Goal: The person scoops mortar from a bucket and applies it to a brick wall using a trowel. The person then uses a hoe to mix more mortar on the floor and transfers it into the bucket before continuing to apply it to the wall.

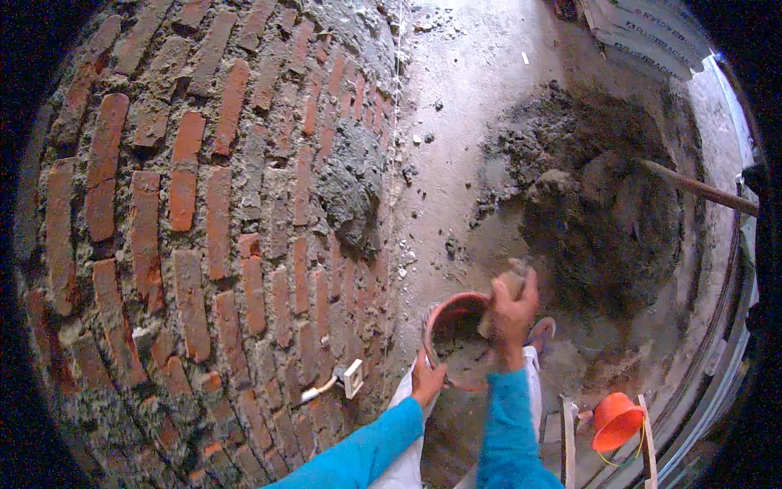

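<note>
The round reddish-brown pan (453, 326) sits at lower centre of the frame, just right of the wall base; its rim is thick and smeared, and its inside holds a shallow layer of wet grey mortar. The left hand (427, 380) grips the pan's lower-left rim, fingers curled over the edge. The right hand (511, 310) is above the pan's right rim, closed around a mortar-caked tool (507, 287) whose shape cannot be made out clearly under the grey coating. Both forearms wear bright blue sleeves (505, 424) entering from the lower edge, over light-coloured trousers (407, 456); a sandalled foot (541, 329) shows just right of the pan. The floor (464, 106) is bare grey concrete, dusty and scattered with small lumps. A large heap of dark wet mortar (603, 204) spreads over the right centre of the frame, with a wooden handle (700, 189) lying across its upper right side. An orange bucket (616, 420) stands at lower right between two pale wooden slats (568, 440). The left half of the frame is filled by a red brick wall (187, 212) with rough, overflowing grey joints; a thick patch of fresh mortar (352, 187) clings to its right edge at centre. A small white electrical box (353, 378) with a short conduit projects from the wall at lower centre. Pale stacked sacks (643, 33) occupy the upper right corner.
</note>
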`<state>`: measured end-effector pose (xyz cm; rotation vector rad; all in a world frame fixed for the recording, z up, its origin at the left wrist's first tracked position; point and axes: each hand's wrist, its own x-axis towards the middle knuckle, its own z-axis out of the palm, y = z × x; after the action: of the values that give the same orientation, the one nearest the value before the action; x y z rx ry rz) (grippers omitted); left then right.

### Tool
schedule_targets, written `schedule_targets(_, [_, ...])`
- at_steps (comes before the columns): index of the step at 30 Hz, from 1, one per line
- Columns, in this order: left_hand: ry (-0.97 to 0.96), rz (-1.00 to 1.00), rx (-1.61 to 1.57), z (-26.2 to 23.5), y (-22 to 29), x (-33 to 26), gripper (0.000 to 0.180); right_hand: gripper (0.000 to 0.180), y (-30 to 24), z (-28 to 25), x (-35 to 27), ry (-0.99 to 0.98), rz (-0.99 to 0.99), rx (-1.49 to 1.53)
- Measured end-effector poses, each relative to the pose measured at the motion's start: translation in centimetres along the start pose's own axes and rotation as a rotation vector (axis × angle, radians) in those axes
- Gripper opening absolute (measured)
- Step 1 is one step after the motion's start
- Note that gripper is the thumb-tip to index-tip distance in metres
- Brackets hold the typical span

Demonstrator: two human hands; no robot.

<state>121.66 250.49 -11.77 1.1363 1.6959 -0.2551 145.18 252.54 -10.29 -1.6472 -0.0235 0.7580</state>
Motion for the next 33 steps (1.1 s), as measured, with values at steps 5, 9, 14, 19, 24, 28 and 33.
schedule_targets(5, [-0.004, 0.325, 0.022, -2.5, -7.5, 3.0, 0.044, 0.033, 3.4, 21.1, 1.0, 0.232, -0.061, -0.228])
schedule_targets(9, [0.037, 0.314, 0.013, -2.9, -9.9, 2.2, 0.046, 0.025, -0.8, 25.5, -5.8, -0.132, -0.100, -0.145])
schedule_targets(14, [0.143, 0.297, 0.015, -4.4, -3.9, -3.0, 0.050, 0.040, -9.3, 6.7, -15.2, -0.264, -0.099, -0.239])
schedule_targets(19, [0.198, 0.266, 0.058, -4.7, 3.5, -11.6, 0.058, 0.040, -16.5, -13.7, -16.3, -0.235, -0.067, -0.532])
schedule_targets(24, [0.116, 0.274, -0.017, -3.1, 9.5, -20.4, 0.056, 0.028, -19.6, -28.7, -14.4, -0.224, 0.065, -0.523])
schedule_targets(28, [-0.046, 0.458, -0.189, -3.0, 14.8, -24.5, 0.057, 0.021, -22.3, -32.9, -12.0, -0.224, 0.172, -0.002])
schedule_targets(33, [-0.173, 0.490, -0.199, -5.7, 21.2, -28.8, 0.056, 0.026, -29.8, -30.9, -10.6, -0.279, 0.089, -0.056])
